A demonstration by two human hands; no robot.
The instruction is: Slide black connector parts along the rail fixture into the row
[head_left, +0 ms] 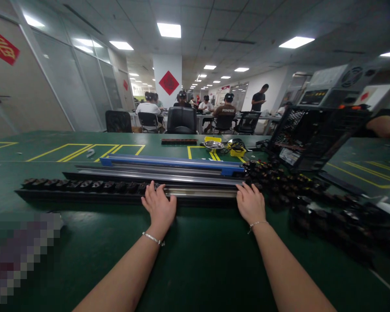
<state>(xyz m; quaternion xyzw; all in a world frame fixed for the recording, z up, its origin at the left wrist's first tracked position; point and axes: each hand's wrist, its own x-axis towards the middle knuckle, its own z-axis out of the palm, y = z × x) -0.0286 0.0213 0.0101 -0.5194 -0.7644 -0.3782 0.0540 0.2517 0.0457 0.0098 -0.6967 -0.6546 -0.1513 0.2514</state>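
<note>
While they rest spread, 2 hands [159, 205] [251, 203] touch the front rail [195, 195].

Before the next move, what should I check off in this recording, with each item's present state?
1. Left hand at the front rail: ok, beside the right end of the row of black parts.
2. Right hand at the rail's right end: ok.
3. Rail filled along its length: not ok, bare between the hands.
4. Firm grip: cannot tell.
5. Free space right of the right hand: not ok, a dark pile lies there.
</note>
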